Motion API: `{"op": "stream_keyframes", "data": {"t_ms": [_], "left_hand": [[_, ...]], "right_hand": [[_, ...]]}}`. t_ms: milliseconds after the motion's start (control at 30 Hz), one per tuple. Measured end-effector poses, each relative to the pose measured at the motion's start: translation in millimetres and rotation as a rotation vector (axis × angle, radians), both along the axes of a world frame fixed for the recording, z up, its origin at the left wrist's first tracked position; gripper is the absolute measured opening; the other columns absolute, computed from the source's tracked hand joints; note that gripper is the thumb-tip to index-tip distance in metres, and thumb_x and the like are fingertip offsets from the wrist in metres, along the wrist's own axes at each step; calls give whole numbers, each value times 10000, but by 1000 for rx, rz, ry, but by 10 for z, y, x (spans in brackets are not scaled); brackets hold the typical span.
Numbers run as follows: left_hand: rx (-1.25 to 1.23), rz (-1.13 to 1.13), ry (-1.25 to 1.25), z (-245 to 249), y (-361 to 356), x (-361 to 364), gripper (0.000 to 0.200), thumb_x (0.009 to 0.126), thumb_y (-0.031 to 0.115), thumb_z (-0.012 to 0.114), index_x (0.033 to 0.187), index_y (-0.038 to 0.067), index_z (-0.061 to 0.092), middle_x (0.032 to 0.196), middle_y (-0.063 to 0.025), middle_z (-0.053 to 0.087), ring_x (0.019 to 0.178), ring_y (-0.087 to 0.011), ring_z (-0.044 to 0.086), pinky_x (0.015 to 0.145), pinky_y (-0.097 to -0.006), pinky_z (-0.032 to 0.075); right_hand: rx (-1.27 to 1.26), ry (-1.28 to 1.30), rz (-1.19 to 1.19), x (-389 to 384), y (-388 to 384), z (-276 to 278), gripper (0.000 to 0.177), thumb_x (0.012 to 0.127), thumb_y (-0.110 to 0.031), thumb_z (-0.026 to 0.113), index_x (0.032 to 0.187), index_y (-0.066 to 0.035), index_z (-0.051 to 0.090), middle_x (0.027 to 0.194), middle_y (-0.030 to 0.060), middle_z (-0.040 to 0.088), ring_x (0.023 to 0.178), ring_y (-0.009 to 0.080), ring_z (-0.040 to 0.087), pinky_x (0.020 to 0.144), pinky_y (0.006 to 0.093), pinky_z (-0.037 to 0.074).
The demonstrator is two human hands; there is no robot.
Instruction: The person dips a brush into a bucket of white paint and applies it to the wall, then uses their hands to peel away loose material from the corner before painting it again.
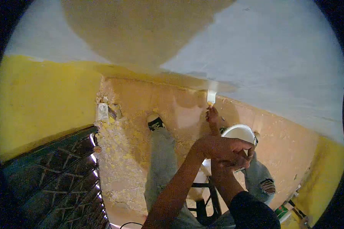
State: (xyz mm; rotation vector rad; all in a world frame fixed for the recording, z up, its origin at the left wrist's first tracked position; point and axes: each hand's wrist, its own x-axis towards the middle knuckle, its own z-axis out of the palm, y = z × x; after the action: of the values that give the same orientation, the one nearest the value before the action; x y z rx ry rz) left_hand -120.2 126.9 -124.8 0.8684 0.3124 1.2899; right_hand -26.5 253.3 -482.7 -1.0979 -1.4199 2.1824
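A pale grey wall [267, 45] is bordering the far edge of an orange-brown floor [135, 99]; a yellow wall [46, 91] is standing at the left. Loose flakes [114, 160] are covering the floor's left edge, alongside a dark lattice panel [53, 171] at the near-left corner. My right grip [212, 113] is clasping the handle of a brush [211, 97]; the brush is pointing at the floor's far edge, right of its middle, its bristles lying at the foot of the grey wall. My left grip [231, 149] is curling in front of a white bucket [239, 133]; I cannot tell whether it is clasping the rim. One shoe [155, 122] is resting left of the brush. A green-and-white container [282, 213] is showing near the floor's near-right corner.
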Motion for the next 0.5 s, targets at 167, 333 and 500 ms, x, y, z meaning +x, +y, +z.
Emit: {"op": "stream_keyframes", "data": {"t_ms": [167,333,500], "left_hand": [[-61,-47,2,14,21,5,312,887,306,650,929,43,486,692,-32,555,501,-68,509,370,-176,363],[-105,-34,-19,8,-5,60,296,881,287,653,925,46,487,689,-33,559,484,-49,504,348,-172,351],[-67,19,54,-5,-7,72,271,888,284,630,914,54,487,654,-20,544,458,-49,483,342,-170,336]], "right_hand": [[-42,-201,-73,10,-125,68,319,909,-420,581,900,-102,551,571,-18,480,425,84,433,369,227,327],[4,-324,-129,192,-221,203,337,885,-437,610,880,-106,546,565,-19,478,400,87,421,353,234,326],[-15,-317,-132,296,-353,765,285,894,-381,600,890,-100,549,569,-18,478,418,82,432,364,232,330]]}}
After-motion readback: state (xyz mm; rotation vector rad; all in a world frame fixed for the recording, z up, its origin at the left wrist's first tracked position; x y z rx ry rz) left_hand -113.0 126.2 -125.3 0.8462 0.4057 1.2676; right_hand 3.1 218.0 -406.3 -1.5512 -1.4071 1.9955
